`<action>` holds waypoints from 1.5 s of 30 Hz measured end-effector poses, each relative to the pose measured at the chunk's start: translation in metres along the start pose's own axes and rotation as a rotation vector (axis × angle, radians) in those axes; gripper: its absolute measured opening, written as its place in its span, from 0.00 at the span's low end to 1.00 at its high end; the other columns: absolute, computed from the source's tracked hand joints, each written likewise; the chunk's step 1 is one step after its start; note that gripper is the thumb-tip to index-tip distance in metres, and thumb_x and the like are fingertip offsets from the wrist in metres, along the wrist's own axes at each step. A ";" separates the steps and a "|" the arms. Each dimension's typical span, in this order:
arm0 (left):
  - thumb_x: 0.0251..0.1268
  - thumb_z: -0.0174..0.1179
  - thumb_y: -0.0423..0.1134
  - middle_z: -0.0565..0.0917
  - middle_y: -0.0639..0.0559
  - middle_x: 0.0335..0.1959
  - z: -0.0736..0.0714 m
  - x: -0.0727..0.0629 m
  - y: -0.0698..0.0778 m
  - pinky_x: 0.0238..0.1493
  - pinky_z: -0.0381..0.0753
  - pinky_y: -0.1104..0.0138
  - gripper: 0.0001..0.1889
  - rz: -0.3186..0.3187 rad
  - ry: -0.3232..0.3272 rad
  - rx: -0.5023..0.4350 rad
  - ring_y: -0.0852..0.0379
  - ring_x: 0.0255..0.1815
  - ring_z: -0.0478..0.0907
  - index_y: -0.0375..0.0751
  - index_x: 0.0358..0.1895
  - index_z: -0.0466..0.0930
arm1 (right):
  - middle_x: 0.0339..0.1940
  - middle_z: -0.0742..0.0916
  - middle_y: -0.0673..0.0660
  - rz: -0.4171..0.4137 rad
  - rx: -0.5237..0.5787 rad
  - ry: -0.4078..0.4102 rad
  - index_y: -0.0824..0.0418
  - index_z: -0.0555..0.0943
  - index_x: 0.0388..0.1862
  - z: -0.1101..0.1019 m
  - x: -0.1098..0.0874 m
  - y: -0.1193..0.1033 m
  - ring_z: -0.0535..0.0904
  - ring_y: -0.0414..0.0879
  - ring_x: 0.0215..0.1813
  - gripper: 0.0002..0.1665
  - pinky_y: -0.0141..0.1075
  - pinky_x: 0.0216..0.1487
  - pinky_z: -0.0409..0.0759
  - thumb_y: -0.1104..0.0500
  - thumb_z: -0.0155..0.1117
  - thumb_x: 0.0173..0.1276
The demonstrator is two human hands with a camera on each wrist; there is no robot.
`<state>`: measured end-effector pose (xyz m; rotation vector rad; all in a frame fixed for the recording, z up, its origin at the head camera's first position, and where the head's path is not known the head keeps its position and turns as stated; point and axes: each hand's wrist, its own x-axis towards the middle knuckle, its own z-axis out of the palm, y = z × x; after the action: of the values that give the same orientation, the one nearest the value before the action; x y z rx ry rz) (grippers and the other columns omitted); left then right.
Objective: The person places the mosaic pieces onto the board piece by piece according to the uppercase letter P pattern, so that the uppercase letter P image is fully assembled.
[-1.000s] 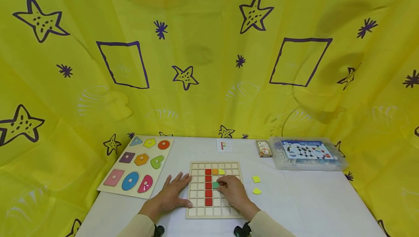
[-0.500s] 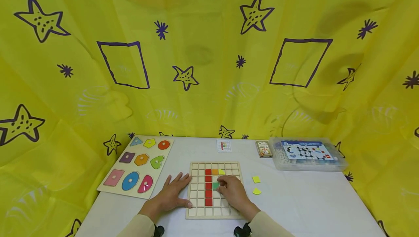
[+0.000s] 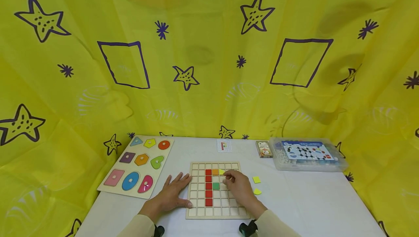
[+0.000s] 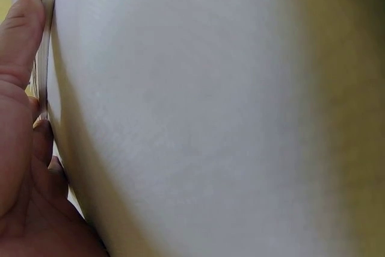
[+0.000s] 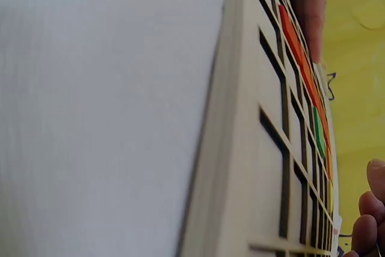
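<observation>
A wooden grid board [image 3: 200, 213] lies on the white table. Red square tiles [image 3: 208, 194] form a column in it, with an orange tile [image 3: 215, 172] and a yellow tile [image 3: 221, 172] beside the top one. One green tile [image 3: 216, 186] sits right of the column's middle. My left hand [image 3: 171, 193] rests at the board's left edge, fingers spread and thumb on its border. Above the board's right part is my right hand [image 3: 238, 188], fingers loosely bent near the yellow tile. Nothing shows between its fingers in the right wrist view.
Two loose yellow pieces [image 3: 256, 179] lie right of the board. Behind it is a small pattern card [image 3: 224, 145]. A small card box [image 3: 264, 148] and a clear plastic case [image 3: 307, 164] stand back right. A shape puzzle [image 3: 135, 169] lies left.
My right hand has left the green tile and moved up and to the right, uncovering that tile in its cell. The left hand has stayed in place.
</observation>
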<state>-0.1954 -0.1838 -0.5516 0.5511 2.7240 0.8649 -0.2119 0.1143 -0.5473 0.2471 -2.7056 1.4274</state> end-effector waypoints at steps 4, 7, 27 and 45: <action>0.51 0.79 0.60 0.64 0.41 0.83 0.000 0.001 -0.001 0.83 0.33 0.33 0.56 -0.003 -0.002 0.007 0.33 0.87 0.48 0.40 0.82 0.64 | 0.39 0.86 0.50 0.024 0.012 0.025 0.62 0.87 0.51 -0.012 0.002 0.004 0.74 0.42 0.38 0.11 0.30 0.36 0.74 0.64 0.72 0.71; 0.52 0.79 0.60 0.64 0.41 0.84 0.000 0.001 0.000 0.84 0.32 0.33 0.56 -0.003 -0.004 0.007 0.33 0.87 0.48 0.40 0.82 0.64 | 0.39 0.86 0.51 0.045 0.011 0.036 0.63 0.87 0.51 -0.022 0.004 0.009 0.75 0.43 0.39 0.11 0.31 0.37 0.75 0.64 0.71 0.72; 0.52 0.78 0.61 0.64 0.41 0.84 0.001 0.002 -0.001 0.84 0.33 0.33 0.55 -0.004 -0.010 0.004 0.34 0.87 0.48 0.41 0.82 0.64 | 0.42 0.89 0.51 0.116 -0.194 0.000 0.63 0.87 0.51 -0.076 -0.021 0.058 0.80 0.42 0.43 0.15 0.37 0.44 0.80 0.61 0.76 0.66; 0.52 0.79 0.60 0.64 0.42 0.84 0.001 0.001 -0.001 0.84 0.33 0.34 0.55 -0.020 -0.012 -0.011 0.35 0.87 0.48 0.41 0.82 0.64 | 0.38 0.86 0.46 0.063 -0.266 -0.057 0.56 0.89 0.42 -0.084 -0.029 0.067 0.76 0.40 0.40 0.11 0.37 0.44 0.78 0.61 0.81 0.60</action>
<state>-0.1962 -0.1834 -0.5531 0.5243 2.7077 0.8680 -0.1961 0.2233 -0.5582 0.1893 -2.9322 1.0703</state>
